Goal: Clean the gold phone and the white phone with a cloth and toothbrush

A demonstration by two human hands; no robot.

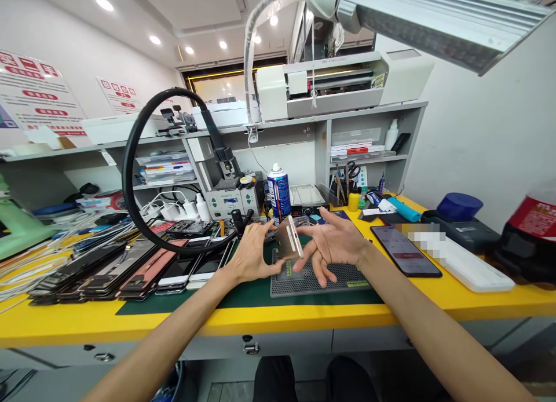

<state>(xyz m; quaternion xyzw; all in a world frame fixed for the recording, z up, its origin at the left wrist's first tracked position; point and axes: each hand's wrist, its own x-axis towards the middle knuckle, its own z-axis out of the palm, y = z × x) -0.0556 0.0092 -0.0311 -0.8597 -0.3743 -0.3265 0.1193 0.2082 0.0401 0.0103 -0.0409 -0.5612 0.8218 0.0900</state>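
Note:
A gold-coloured phone (286,241) is held tilted above the work pad, its lower edge facing right and towards me. My left hand (252,254) grips it by its left side, the thumb low and the fingers along the top. Beside the phone's right edge, my right hand (332,245) is open with its fingers spread and the palm partly turned up. Its fingertips are very near the phone; whether they touch it I cannot tell. Under both hands lies a grey perforated pad (304,287) on a green mat (243,296).
Rows of phones and phone parts (108,277) lie at the left under a looped black hose (125,164). A blue spray can (278,189) stands behind my hands. A lit phone (406,251) and a long white case (473,263) lie right. A lamp (434,25) hangs overhead.

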